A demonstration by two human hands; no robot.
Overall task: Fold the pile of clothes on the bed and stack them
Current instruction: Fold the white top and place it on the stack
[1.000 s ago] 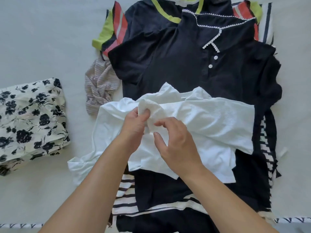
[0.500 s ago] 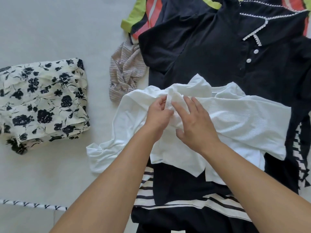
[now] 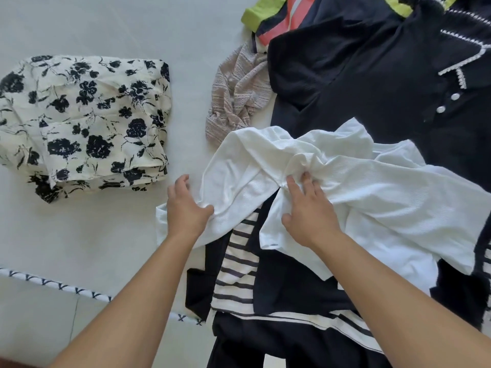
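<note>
Gripping the left edge of the crumpled white ribbed top [image 3: 353, 181], my left hand [image 3: 186, 208] has its thumb hooked into a fold of the cloth while the fingers curl round the edge by the pale bed sheet [image 3: 79, 235]. My right hand [image 3: 309, 211] lies on the middle of the same top, fingers spread and their tips digging into a bunched knot of fabric (whether they truly pinch it I cannot tell). That one white top sits on the pile, spread across a dark navy polo shirt with white trim and two white buttons [image 3: 385, 83]. Beneath its near edge shows one black-and-white striped garment [image 3: 239, 264], with more dark cloth around it. At the pile's far left corner I count one beige lacy knitted piece [image 3: 236, 102] and, beyond it, one garment banded in lime green, coral and navy [image 3: 276, 14]. Well apart to the left lies one folded cream garment printed with black flowers [image 3: 85, 123], the only folded piece. A white hem with small dark stitched marks [image 3: 61, 286] runs along the bed's near side.
</note>
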